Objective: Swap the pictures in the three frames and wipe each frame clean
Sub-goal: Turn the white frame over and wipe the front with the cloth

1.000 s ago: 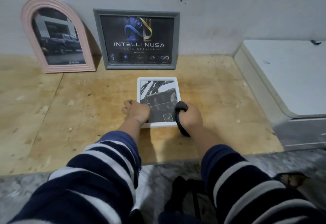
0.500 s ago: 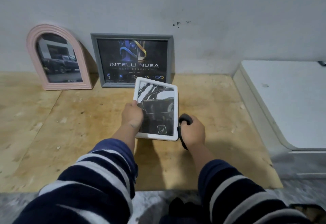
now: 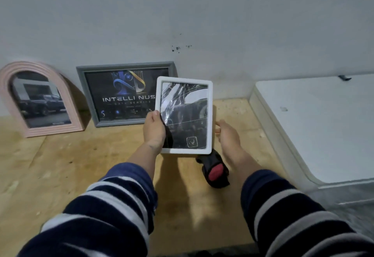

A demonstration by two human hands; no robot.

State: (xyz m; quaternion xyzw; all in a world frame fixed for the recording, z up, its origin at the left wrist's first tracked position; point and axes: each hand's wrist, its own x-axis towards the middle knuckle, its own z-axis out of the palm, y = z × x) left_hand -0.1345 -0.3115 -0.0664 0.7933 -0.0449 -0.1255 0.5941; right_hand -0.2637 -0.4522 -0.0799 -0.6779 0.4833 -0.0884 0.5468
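While the left hand pinches the small white rectangular plastic picture frame by its left edge, lifted above the plywood floor, the right hand reaches behind its right edge, grip unclear. It looks light and stiff, with a glossy, likely fragile front, so hold it by the rims. Three frames: this one, the pink arched frame and the grey rectangular frame, both against the wall.

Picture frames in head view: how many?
3. Pink arched frame leans on the wall at left; grey frame leans beside it; white frame is held up by the left hand. None visibly hidden.
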